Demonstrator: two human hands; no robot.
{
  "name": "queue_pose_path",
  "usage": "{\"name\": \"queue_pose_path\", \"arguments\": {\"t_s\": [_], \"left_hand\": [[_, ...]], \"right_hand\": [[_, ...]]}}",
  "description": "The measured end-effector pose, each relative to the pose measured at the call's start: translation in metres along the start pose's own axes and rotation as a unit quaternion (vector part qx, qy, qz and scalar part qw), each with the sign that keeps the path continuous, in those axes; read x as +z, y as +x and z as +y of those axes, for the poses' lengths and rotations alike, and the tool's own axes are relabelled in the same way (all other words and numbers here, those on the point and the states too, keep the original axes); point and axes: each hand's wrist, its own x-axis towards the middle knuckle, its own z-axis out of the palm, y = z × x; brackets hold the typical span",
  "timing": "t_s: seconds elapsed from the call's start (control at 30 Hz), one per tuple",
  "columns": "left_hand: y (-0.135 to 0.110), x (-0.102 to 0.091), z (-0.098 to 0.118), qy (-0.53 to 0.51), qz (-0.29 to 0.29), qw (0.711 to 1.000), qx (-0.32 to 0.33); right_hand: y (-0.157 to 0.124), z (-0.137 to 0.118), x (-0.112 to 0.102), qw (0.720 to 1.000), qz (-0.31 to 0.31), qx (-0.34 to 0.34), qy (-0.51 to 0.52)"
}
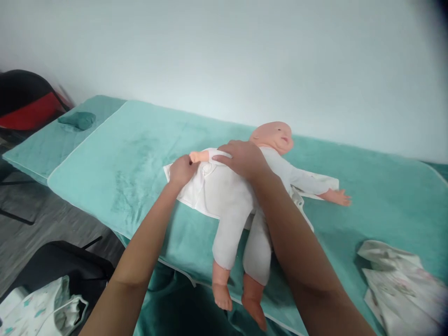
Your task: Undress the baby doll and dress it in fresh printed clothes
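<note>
A baby doll [233, 191] in a white bodysuit lies on its back on an opened white garment [191, 193], its head towards the wall and turned to the right. My left hand [182, 171] is closed at the doll's small hand [199, 157], its fingertips partly hidden. Around the sleeved forearm on that same side, my right hand [243, 158] is wrapped, thumb below and fingers above. The doll's other arm [315, 182] stretches out to the right over a spread part of the garment. Both bare feet hang over the near edge.
A green padded massage table [140, 135] stands along a white wall, with a face hole [77, 120] at its left end. Crumpled patterned cloth [402, 284] lies at the right. Black chairs [59, 263] stand left, the nearer one carrying a printed cloth bag [45, 310].
</note>
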Motion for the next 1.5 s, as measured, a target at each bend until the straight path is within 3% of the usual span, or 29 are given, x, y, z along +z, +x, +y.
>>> {"name": "queue_pose_path", "arguments": {"t_s": [0.07, 0.17, 0.3, 0.37, 0.5, 0.6, 0.67, 0.73, 0.8, 0.83, 0.9, 0.97, 1.1, 1.23, 1.37, 1.5], "left_hand": [[0.001, 0.002, -0.005, -0.133, 0.039, 0.99, -0.011], [-0.003, 0.0, -0.012, -0.314, 0.086, 0.946, 0.0], [-0.013, 0.001, -0.005, -0.396, 0.091, 0.913, 0.03], [-0.021, 0.008, 0.007, -0.404, 0.058, 0.911, 0.063], [-0.041, 0.031, 0.03, -0.425, -0.089, 0.896, 0.092], [-0.05, 0.043, 0.034, -0.465, -0.124, 0.874, 0.063], [-0.052, 0.045, 0.03, -0.499, -0.112, 0.858, 0.044], [-0.051, 0.043, 0.027, -0.54, -0.097, 0.835, 0.038], [-0.05, 0.041, 0.026, -0.576, -0.087, 0.812, 0.034], [-0.05, 0.041, 0.026, -0.591, -0.083, 0.802, 0.029], [-0.051, 0.039, 0.027, -0.617, -0.077, 0.783, 0.016], [-0.052, 0.037, 0.029, -0.635, -0.07, 0.769, 0.01], [-0.051, 0.032, 0.033, -0.625, -0.073, 0.777, 0.017], [-0.048, 0.027, 0.044, -0.585, -0.08, 0.807, 0.001], [-0.041, 0.023, 0.067, -0.55, -0.062, 0.833, -0.007], [-0.029, 0.018, 0.089, -0.496, -0.046, 0.867, 0.011]], "right_hand": [[0.0, -0.002, 0.0, 1.0, -0.018, -0.002, 0.0], [0.002, -0.005, 0.002, 0.999, -0.032, 0.014, -0.019], [0.01, -0.015, 0.009, 0.996, -0.044, 0.03, -0.073], [0.015, -0.021, 0.014, 0.993, -0.052, 0.034, -0.1], [0.021, -0.03, 0.019, 0.99, -0.058, 0.036, -0.122], [0.013, -0.023, 0.015, 0.999, 0.008, 0.011, -0.053], [-0.002, -0.009, 0.011, 0.991, 0.128, 0.022, 0.024], [-0.025, 0.012, 0.008, 0.957, 0.267, 0.082, 0.082], [-0.053, 0.037, 0.008, 0.914, 0.346, 0.186, 0.106], [-0.067, 0.049, 0.01, 0.897, 0.35, 0.247, 0.11], [-0.092, 0.069, 0.014, 0.877, 0.301, 0.353, 0.125], [-0.109, 0.079, 0.018, 0.875, 0.249, 0.391, 0.138], [-0.119, 0.076, 0.019, 0.885, 0.211, 0.388, 0.151], [-0.116, 0.071, 0.019, 0.867, 0.214, 0.377, 0.244], [-0.111, 0.067, 0.025, 0.809, 0.222, 0.334, 0.43], [-0.105, 0.058, 0.036, 0.744, 0.179, 0.285, 0.577]]}}
